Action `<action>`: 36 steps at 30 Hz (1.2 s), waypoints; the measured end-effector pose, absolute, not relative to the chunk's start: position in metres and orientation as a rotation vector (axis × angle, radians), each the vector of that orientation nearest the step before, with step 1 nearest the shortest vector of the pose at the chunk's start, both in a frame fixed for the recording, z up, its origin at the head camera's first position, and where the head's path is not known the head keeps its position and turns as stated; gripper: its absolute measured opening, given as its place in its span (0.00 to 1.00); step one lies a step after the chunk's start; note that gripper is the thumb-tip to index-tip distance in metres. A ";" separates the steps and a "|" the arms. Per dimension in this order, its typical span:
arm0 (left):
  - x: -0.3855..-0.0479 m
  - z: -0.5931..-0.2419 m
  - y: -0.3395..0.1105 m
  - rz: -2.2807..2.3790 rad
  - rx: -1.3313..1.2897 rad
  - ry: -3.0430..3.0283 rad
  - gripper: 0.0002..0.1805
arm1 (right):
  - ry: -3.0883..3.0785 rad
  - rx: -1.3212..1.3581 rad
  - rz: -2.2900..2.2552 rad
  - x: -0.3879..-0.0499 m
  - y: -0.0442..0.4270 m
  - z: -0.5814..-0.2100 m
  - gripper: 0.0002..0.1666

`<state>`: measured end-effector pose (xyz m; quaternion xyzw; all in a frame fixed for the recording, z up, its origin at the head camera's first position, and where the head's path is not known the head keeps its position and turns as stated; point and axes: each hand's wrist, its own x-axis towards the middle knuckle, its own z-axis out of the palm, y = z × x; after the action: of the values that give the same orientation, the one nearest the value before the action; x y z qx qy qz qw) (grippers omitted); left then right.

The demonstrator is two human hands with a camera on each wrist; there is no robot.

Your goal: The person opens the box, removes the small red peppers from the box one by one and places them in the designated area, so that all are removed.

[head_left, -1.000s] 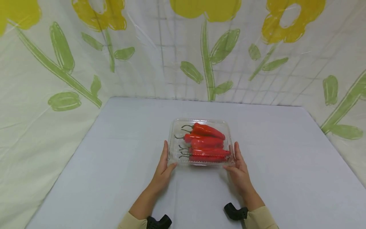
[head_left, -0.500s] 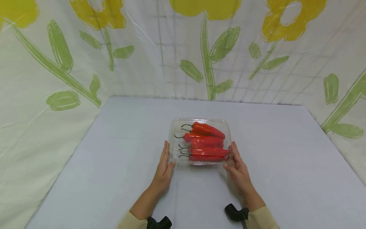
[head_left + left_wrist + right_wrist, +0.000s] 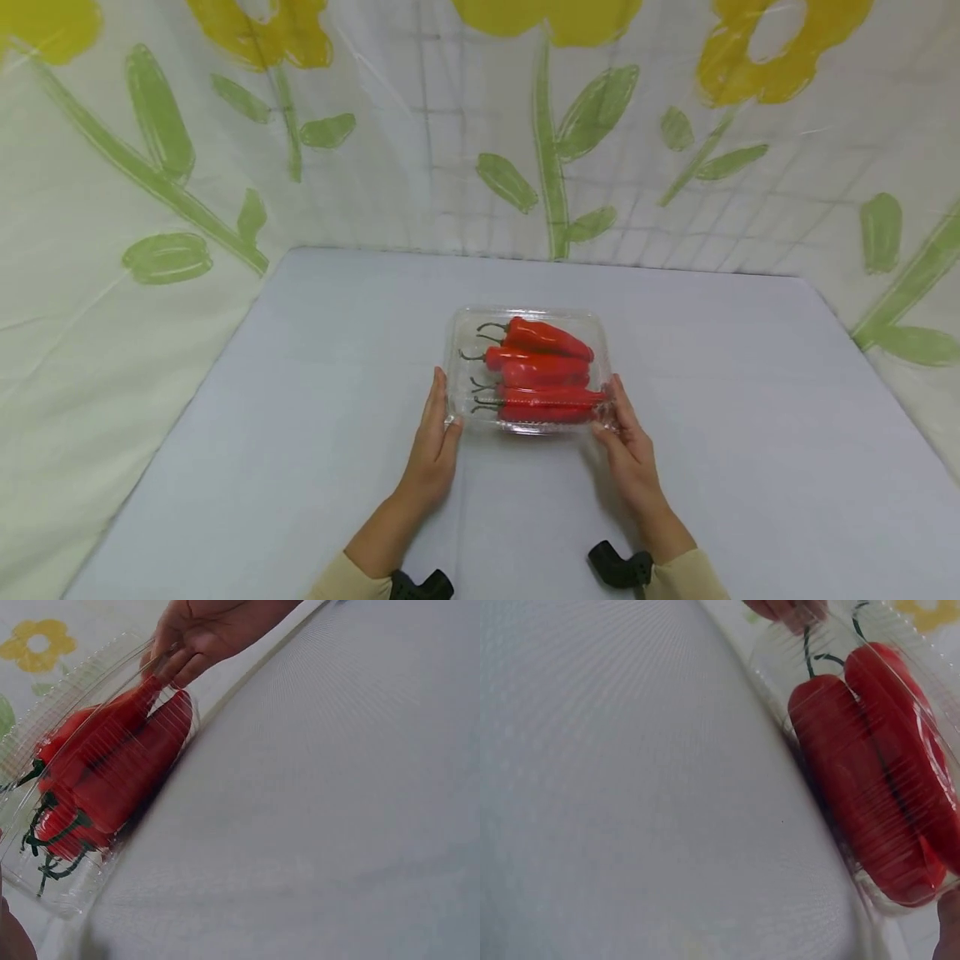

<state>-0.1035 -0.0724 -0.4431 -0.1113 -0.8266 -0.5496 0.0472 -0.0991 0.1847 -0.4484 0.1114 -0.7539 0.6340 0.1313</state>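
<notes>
A clear plastic clamshell box (image 3: 463,392) holds several red peppers (image 3: 543,371) with curved green stems, lying side by side with stems to the left. Its lid appears closed over them. My left hand (image 3: 431,458) grips the box at its left side, thumb by the near corner and fingers along the wall. On the opposite side my right hand (image 3: 633,462) grips it the same way. In the left wrist view, the fingers of the right hand (image 3: 206,634) wrap the box's end. The right wrist view shows two peppers (image 3: 855,780) through the ribbed wall.
The box is on or just over a white table (image 3: 337,333). Behind it hangs a pale cloth (image 3: 390,208) printed with yellow flowers. A black bent mount (image 3: 618,567) sits at each wrist, beside the beige sleeves.
The head view has shifted slightly. Both hands keep their places on the box, with the right thumb shifting a little at the near corner. The peppers lie as before.
</notes>
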 end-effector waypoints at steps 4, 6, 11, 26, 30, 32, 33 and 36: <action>-0.104 -0.442 -0.071 -1.650 -0.357 -2.499 0.34 | -2.176 0.306 1.804 -0.097 0.185 -0.448 0.32; -0.104 -0.441 -0.070 -1.639 -0.362 -2.489 0.33 | -2.173 0.297 1.812 -0.097 0.185 -0.448 0.31; -0.104 -0.441 -0.070 -1.622 -0.356 -2.461 0.31 | -2.163 0.238 1.876 -0.096 0.186 -0.446 0.31; -0.106 -0.444 -0.073 -1.553 -0.307 -2.434 0.29 | -2.063 0.196 1.926 -0.098 0.186 -0.446 0.27; -0.106 -0.446 -0.073 -1.549 -0.308 -2.421 0.29 | -2.005 0.225 1.959 -0.099 0.186 -0.446 0.28; -0.106 -0.445 -0.073 -1.549 -0.304 -2.409 0.29 | -1.990 0.222 1.959 -0.099 0.186 -0.445 0.28; -0.105 -0.445 -0.073 -1.550 -0.295 -2.406 0.29 | -1.973 0.225 1.965 -0.099 0.186 -0.446 0.28; -0.104 -0.442 -0.073 -1.556 -0.271 -2.398 0.29 | -1.890 0.273 2.021 -0.100 0.186 -0.447 0.28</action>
<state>-0.1037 -0.0729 -0.4423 -0.0934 -0.8275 -0.5371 0.1346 -0.0999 0.1863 -0.4465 0.0964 -0.6688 0.7150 0.1796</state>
